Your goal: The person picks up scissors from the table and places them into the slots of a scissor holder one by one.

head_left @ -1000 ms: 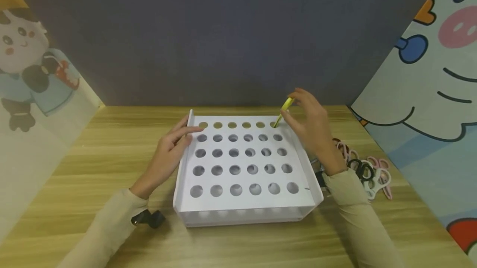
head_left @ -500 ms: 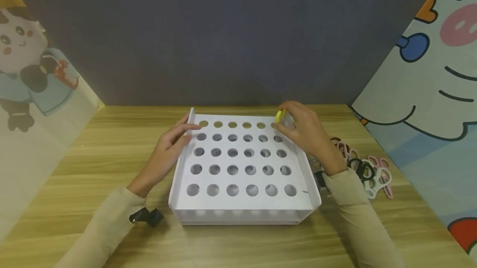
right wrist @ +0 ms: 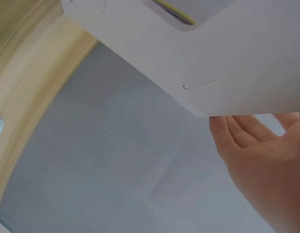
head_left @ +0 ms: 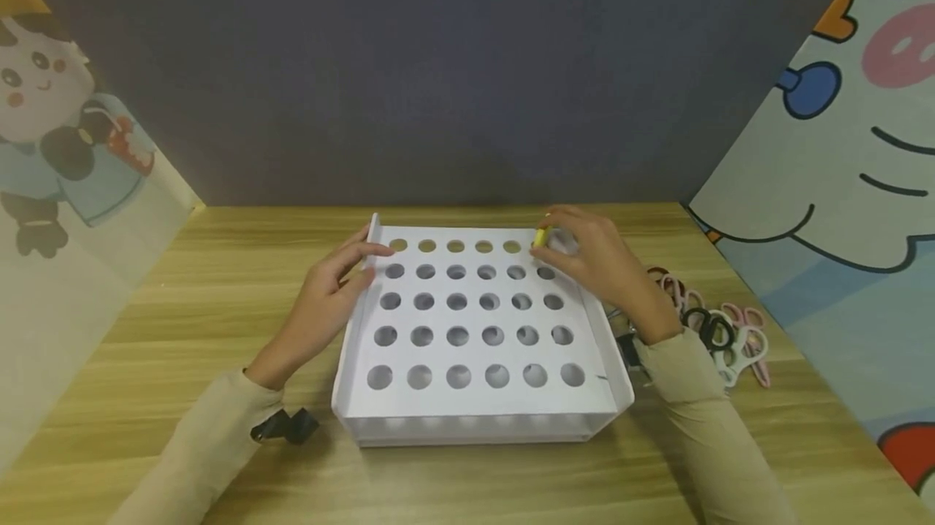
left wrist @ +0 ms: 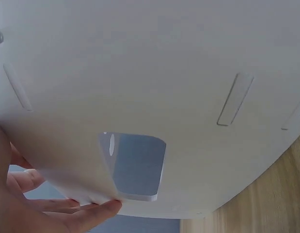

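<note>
A white rack (head_left: 475,355) with rows of round holes stands on the table. My left hand (head_left: 319,306) holds its left side wall, one finger reaching over the top edge; in the left wrist view the fingertips press the wall beside a cutout. At the back right corner my right hand (head_left: 592,257) pinches the yellow handle of scissors (head_left: 541,236), seen edge-on, over the last hole of the back row. The lower part is hidden by the rack's top in the head view. Through the side cutout in the right wrist view, a yellow and dark strip (right wrist: 176,10) shows.
A pile of scissors (head_left: 719,338) with pink, black, white and dark red handles lies on the wooden table (head_left: 183,298), right of the rack. A grey panel (head_left: 438,79) rises behind the table, with picture-covered walls at both sides.
My right hand has lowered the yellow scissors further into the back right hole, so less handle shows above the rack. The left hand stays on the left wall; the rack has shifted only slightly.
</note>
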The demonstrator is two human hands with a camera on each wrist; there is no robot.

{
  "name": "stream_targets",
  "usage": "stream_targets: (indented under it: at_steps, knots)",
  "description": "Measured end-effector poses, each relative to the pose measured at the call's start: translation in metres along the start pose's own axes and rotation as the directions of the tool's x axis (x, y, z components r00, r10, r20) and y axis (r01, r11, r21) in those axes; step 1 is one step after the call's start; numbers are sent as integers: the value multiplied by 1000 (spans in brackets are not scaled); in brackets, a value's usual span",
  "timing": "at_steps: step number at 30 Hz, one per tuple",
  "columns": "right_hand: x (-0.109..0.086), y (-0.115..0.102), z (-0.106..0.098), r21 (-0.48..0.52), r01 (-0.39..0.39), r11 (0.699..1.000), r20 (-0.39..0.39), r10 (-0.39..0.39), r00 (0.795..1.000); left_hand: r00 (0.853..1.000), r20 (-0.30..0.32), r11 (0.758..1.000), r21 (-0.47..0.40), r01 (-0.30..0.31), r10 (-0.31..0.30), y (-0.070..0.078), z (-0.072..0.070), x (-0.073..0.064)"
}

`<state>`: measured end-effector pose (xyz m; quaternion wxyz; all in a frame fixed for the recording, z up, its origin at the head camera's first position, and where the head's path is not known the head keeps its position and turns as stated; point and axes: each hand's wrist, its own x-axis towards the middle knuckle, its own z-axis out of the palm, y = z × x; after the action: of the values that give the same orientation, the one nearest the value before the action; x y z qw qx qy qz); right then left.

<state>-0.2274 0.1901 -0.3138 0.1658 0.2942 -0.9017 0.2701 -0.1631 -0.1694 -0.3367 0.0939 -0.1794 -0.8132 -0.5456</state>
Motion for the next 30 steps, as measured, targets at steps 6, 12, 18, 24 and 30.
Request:
stream_targets:
  at_steps: [6,12,18,24,30]
  knots:
    - [1,1,0,-47,-16,999,-26,14,1000,1000,-8,1000,23,-14,14,-1,1,1]
    - [0,0,-5,-83,-69,994,-9,68,998,999,-3,999,23,-33,33,-4,1,1]
    - [-3,5,-20,-54,-113,992,-35,112,993,999,-9,999,34,-40,41,-7,2,0]
    - [-11,18,-30,-61,-117,991,-69,113,991,999,-23,998,34,-47,47,-9,2,-1]
    - [-21,36,-35,-100,-129,987,-77,121,990,999,-21,999,9,-43,43,-9,3,0]
